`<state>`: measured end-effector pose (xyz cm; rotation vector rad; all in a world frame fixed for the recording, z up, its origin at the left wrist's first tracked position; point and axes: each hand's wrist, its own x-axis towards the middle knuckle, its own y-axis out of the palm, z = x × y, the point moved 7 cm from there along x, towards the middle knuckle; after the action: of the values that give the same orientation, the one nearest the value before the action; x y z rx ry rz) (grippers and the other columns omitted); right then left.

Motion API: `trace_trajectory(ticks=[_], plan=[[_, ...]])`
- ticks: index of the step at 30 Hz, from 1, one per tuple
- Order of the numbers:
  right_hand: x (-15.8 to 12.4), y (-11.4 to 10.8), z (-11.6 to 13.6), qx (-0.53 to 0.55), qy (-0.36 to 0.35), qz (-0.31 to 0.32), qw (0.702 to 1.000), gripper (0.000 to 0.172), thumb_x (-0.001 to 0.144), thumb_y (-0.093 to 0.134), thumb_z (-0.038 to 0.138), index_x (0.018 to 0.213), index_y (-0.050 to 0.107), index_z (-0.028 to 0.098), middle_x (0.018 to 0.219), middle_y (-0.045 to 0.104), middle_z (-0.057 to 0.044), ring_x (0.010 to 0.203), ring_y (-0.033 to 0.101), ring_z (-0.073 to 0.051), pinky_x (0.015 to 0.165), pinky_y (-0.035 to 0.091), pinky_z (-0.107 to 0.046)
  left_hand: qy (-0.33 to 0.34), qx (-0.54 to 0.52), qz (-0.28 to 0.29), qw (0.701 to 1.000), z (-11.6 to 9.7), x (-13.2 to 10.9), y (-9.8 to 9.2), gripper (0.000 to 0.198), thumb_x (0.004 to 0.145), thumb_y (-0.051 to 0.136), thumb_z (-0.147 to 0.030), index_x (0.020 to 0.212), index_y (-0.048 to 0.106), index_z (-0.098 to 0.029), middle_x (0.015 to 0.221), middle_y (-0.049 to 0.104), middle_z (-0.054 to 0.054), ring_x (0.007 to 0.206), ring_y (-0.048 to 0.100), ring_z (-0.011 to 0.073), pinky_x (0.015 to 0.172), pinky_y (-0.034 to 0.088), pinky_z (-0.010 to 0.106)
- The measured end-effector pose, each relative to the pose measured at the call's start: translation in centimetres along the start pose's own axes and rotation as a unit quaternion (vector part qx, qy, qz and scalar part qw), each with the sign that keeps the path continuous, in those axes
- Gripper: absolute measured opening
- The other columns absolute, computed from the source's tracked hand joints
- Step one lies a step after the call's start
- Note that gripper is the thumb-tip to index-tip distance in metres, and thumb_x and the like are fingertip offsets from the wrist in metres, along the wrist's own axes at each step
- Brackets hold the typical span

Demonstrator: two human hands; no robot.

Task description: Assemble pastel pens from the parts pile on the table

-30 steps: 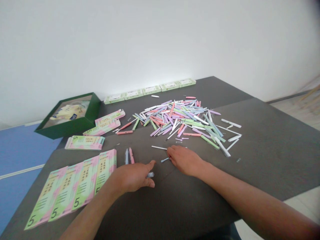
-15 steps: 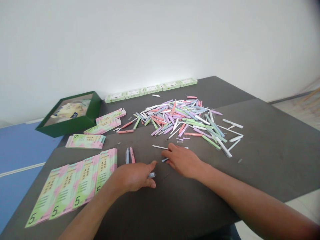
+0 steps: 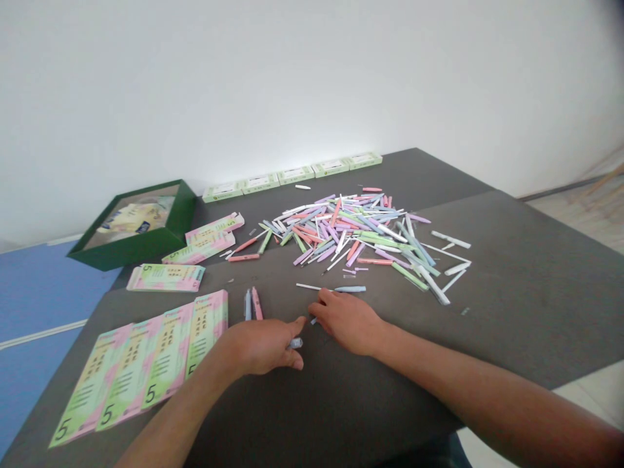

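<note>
My left hand (image 3: 263,346) is closed around a blue-grey pen barrel (image 3: 296,343); only the barrel's end shows between thumb and fingers. Just to the right, my right hand (image 3: 348,323) pinches a small light-blue pen part (image 3: 313,321) at its fingertips, mostly covered by the fingers. Beyond the right hand lie a blue pen tip section (image 3: 350,288) and a thin white refill (image 3: 309,286). A blue pen (image 3: 248,305) and a pink pen (image 3: 257,303) rest side by side behind my left hand.
A loose pile of pastel pen parts (image 3: 341,227) spreads over the dark table (image 3: 511,286). Printed cartons (image 3: 160,351) lie at the left, with more behind them. A green box (image 3: 131,250) with packets stands at the back left. Flat green boxes (image 3: 295,174) line the wall.
My right hand has shifted slightly left toward my left hand with the small blue part, uncovering more of the blue pen section behind it. My left hand stays nearly still.
</note>
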<state>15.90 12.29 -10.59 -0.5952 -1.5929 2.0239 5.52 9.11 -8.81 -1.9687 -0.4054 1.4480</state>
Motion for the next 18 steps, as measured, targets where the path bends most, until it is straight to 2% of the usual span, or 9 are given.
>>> trace_trajectory(ticks=[11, 15, 18], plan=[[0.26, 0.83, 0.41, -0.017, -0.057, -0.003, 0.998, 0.011, 0.088, 0.042, 0.018, 0.095, 0.050, 0.015, 0.095, 0.051, -0.008, 0.085, 0.053, -0.018, 0.076, 0.041, -0.032, 0.008, -0.011, 0.017, 1.000, 0.24, 0.30, 0.37, 0.072, 0.080, 0.053, -0.042, 0.141, 0.028, -0.015, 0.114, 0.062, 0.017, 0.095, 0.061, 0.0313, 0.073, 0.046, 0.034], [0.12, 0.53, 0.23, -0.012, -0.066, -0.009, 0.998, 0.012, 0.089, 0.040, 0.019, 0.093, 0.050, 0.015, 0.094, 0.051, -0.007, 0.084, 0.054, -0.018, 0.074, 0.042, -0.032, 0.009, -0.014, 0.023, 1.000, 0.18, 0.20, 0.40, 0.071, 0.079, 0.053, -0.041, 0.141, 0.029, -0.015, 0.114, 0.062, 0.017, 0.097, 0.060, 0.0322, 0.074, 0.047, 0.036], [-0.36, -0.14, -0.32, 0.025, -0.059, -0.016, 0.998, 0.016, 0.089, 0.042, 0.022, 0.101, 0.050, 0.015, 0.099, 0.051, -0.007, 0.087, 0.054, -0.018, 0.072, 0.043, -0.029, 0.012, -0.007, 0.026, 1.000, -0.04, 0.12, 0.20, 0.070, 0.080, 0.053, -0.041, 0.140, 0.029, -0.016, 0.112, 0.063, 0.017, 0.095, 0.061, 0.0328, 0.073, 0.047, 0.037]])
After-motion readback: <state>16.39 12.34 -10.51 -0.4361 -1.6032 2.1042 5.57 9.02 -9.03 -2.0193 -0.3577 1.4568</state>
